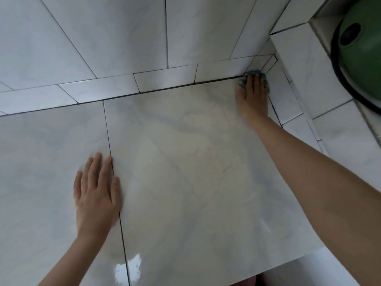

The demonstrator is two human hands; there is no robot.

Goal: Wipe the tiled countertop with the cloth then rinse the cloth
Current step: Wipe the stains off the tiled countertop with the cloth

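Blue cloth (254, 74) is pressed into the tiled countertop's (195, 162) far corner.
The cloth is held down at one o'clock by the right hand (252, 96), fingers straight and close together, hard against the wall tiles (103, 38). The left hand (95, 195) is laid flat at eight o'clock, fingers straight and nearly touching, over a grout line (108, 139). A green round vessel (367, 48) is seen at two o'clock, well apart.
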